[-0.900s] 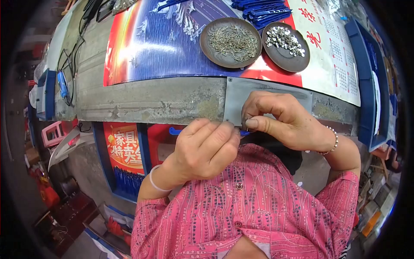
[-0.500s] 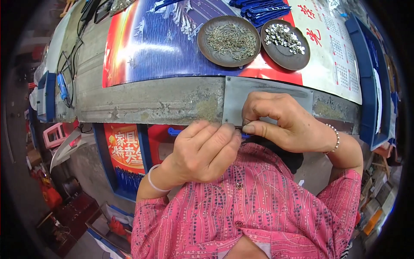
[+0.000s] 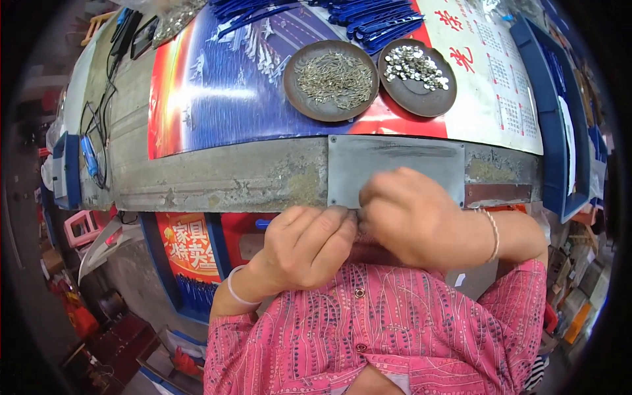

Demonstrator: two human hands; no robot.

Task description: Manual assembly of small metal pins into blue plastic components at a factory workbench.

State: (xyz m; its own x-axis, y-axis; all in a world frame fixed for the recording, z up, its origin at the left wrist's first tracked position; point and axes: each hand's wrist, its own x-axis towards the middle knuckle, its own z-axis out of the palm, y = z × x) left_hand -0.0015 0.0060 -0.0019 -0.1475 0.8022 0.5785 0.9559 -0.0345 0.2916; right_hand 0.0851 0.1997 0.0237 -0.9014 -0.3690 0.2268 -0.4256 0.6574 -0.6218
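Just turned over with the right hand (image 3: 411, 220), from thumb showing to back showing, and gone blurry, so likely moving fast. Cannot tell if pinching anything there. Much the same with the left hand (image 3: 309, 247): curled up, fingertips bunched tight, seemingly gripping the blue piece (image 3: 263, 224). Touching, or almost touching, at the fingertips of both hands; cannot tell which. Now seeing only a small blue end, poking out left of the left hand, below the front edge of the table (image 3: 197, 181); no longer peeking out between the hands. Seems to mean still being busy with that piece, not done yet. Looking from a new tilt too, with the dish of thin metal pins (image 3: 322, 115) and the dish of shiny round bits (image 3: 421, 105) lower in view.
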